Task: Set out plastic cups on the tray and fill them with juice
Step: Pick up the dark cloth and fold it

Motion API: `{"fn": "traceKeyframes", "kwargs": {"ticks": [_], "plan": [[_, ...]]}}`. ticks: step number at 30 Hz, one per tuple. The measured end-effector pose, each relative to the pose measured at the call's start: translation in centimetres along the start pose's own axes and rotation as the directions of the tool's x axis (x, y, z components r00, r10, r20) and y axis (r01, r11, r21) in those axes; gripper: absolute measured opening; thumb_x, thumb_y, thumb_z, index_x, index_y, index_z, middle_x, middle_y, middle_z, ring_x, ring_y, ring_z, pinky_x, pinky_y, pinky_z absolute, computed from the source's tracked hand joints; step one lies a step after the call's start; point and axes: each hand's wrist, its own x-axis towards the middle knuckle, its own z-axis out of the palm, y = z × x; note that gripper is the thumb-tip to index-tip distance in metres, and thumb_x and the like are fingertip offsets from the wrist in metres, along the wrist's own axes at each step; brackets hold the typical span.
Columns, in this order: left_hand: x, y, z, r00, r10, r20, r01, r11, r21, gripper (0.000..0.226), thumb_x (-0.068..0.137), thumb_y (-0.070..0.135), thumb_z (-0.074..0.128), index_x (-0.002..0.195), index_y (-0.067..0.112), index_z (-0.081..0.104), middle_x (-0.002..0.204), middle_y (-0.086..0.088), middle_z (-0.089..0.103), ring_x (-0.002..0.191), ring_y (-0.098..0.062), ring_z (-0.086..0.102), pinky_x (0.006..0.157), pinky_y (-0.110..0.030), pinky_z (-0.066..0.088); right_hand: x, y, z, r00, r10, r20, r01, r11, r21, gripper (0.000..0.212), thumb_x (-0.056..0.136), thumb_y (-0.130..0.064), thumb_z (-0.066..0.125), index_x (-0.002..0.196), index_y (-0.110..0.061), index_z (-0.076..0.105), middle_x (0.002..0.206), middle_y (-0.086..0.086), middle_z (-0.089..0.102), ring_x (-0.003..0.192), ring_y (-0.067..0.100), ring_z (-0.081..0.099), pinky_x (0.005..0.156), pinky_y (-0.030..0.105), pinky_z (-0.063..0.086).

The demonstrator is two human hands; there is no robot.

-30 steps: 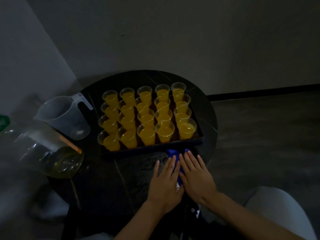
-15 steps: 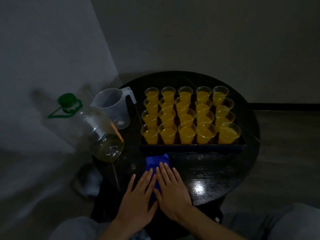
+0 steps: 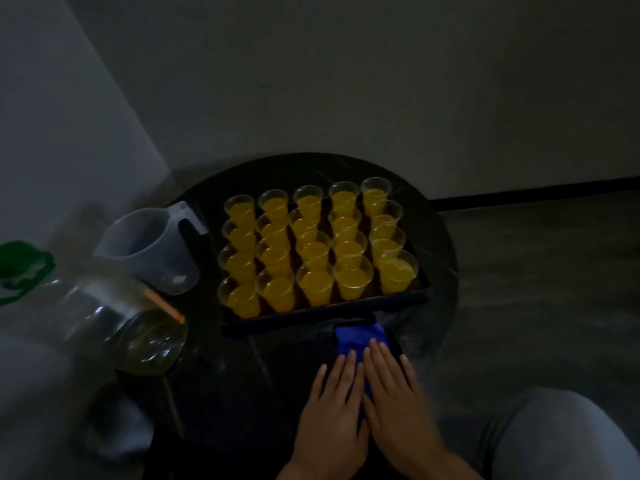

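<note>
A dark tray (image 3: pixel 325 311) on the round black table (image 3: pixel 440 237) holds several clear plastic cups (image 3: pixel 317 282) in rows, each filled with orange juice. In front of the tray lies a blue cloth (image 3: pixel 360 336). My left hand (image 3: pixel 334 410) and my right hand (image 3: pixel 394 400) lie side by side, fingers straight, flat on the near part of the cloth. Left of the tray stands a clear measuring jug (image 3: pixel 152 247). A large clear bottle (image 3: pixel 114 323) with a green cap (image 3: pixel 22 268) lies tilted at the left, a little yellowish liquid in it.
The table stands in a corner, with walls behind and to the left. A dark floor (image 3: pixel 547 289) stretches to the right. My knee in grey cloth (image 3: pixel 561 441) shows at the bottom right. The room is dim.
The view has swung about, left and then back right. Both hands stay flat on the blue cloth in front of the tray. The cups and tray have not moved.
</note>
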Motion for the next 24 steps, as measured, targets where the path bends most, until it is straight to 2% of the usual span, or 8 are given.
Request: {"fn": "traceKeyframes", "kwargs": {"ticks": [6, 9, 11, 13, 15, 17, 20, 24], "plan": [[7.7, 5.1, -1.9, 0.991, 0.132, -0.014, -0.132, 0.991, 0.000, 0.064, 0.091, 0.041, 0.043, 0.148, 0.012, 0.050, 0.158, -0.006, 0.042, 0.147, -0.018, 0.036, 0.125, -0.038, 0.023, 0.0, 6.4, -2.1, 0.976, 0.206, -0.078, -0.206, 0.979, 0.001, 0.062, 0.091, -0.034, 0.037, 0.142, -0.001, 0.050, 0.152, 0.016, 0.046, 0.142, 0.029, 0.042, 0.116, 0.046, 0.015], [11.2, 6.8, -3.3, 0.975, 0.207, 0.082, -0.210, 0.977, 0.030, 0.071, 0.098, 0.042, 0.014, 0.161, 0.011, 0.009, 0.168, -0.005, -0.002, 0.155, -0.018, -0.003, 0.123, -0.036, -0.002, 0.9, 9.2, -2.4, 0.958, 0.281, -0.051, -0.279, 0.959, 0.041, 0.062, 0.092, -0.033, 0.036, 0.145, -0.001, 0.045, 0.153, 0.016, 0.042, 0.143, 0.029, 0.041, 0.114, 0.048, 0.020], [12.9, 7.9, -4.0, 0.969, 0.226, 0.101, -0.230, 0.973, 0.029, 0.082, 0.086, 0.045, -0.005, 0.161, 0.012, -0.004, 0.167, -0.003, -0.012, 0.156, -0.018, -0.009, 0.126, -0.036, -0.002, 1.6, 10.8, -2.3, 0.956, 0.291, -0.035, -0.290, 0.956, 0.042, 0.062, 0.092, -0.031, 0.035, 0.146, -0.002, 0.044, 0.154, 0.016, 0.041, 0.142, 0.031, 0.040, 0.116, 0.047, 0.013], [14.3, 8.8, -4.2, 0.974, 0.194, 0.114, -0.200, 0.979, 0.041, 0.087, 0.082, 0.045, -0.005, 0.161, 0.009, 0.004, 0.169, -0.006, 0.000, 0.157, -0.021, 0.002, 0.126, -0.038, 0.009, 2.5, 12.3, -2.4, 0.957, 0.290, -0.009, -0.289, 0.957, 0.019, 0.061, 0.090, -0.030, 0.035, 0.143, -0.002, 0.049, 0.152, 0.017, 0.044, 0.141, 0.032, 0.042, 0.116, 0.045, 0.007], [15.6, 9.2, -3.6, 0.982, 0.169, 0.087, -0.178, 0.978, 0.105, 0.080, 0.087, 0.040, 0.012, 0.156, 0.004, 0.030, 0.163, -0.012, 0.031, 0.150, -0.026, 0.031, 0.121, -0.040, 0.027, 3.4, 13.7, -2.6, 0.956, 0.293, 0.036, -0.293, 0.956, 0.010, 0.064, 0.090, -0.032, 0.031, 0.145, -0.004, 0.048, 0.154, 0.015, 0.041, 0.143, 0.031, 0.038, 0.118, 0.044, 0.007], [16.8, 9.6, -3.5, 0.989, 0.131, 0.073, -0.141, 0.978, 0.151, 0.070, 0.089, 0.038, 0.031, 0.146, 0.003, 0.050, 0.148, -0.013, 0.054, 0.138, -0.026, 0.051, 0.113, -0.039, 0.040, 4.5, 15.1, -3.2, 0.961, 0.267, 0.069, -0.268, 0.964, 0.004, 0.074, 0.089, -0.039, 0.012, 0.155, -0.008, 0.025, 0.164, 0.009, 0.016, 0.153, 0.028, 0.014, 0.123, 0.039, -0.002], [19.0, 11.2, -4.9, 0.982, 0.103, 0.160, -0.138, 0.964, 0.227, 0.067, 0.099, 0.038, 0.039, 0.154, 0.000, 0.033, 0.157, -0.016, 0.041, 0.146, -0.029, 0.036, 0.119, -0.039, 0.025, 6.3, 17.9, -4.5, 0.969, 0.181, 0.169, -0.186, 0.983, 0.013, 0.080, 0.083, -0.044, -0.009, 0.158, -0.016, -0.006, 0.162, -0.002, -0.019, 0.148, 0.018, -0.022, 0.118, 0.038, -0.017], [23.5, 13.8, -6.0, 0.983, -0.036, 0.179, -0.063, 0.855, 0.515, 0.060, 0.106, 0.037, 0.036, 0.155, 0.003, 0.028, 0.158, -0.015, 0.035, 0.144, -0.029, 0.032, 0.116, -0.038, 0.023, 8.7, 21.0, -5.3, 0.971, 0.103, 0.213, -0.106, 0.994, 0.002, 0.066, 0.099, -0.046, 0.002, 0.159, -0.020, -0.008, 0.163, -0.006, -0.020, 0.142, 0.011, -0.027, 0.119, 0.039, -0.015]]}}
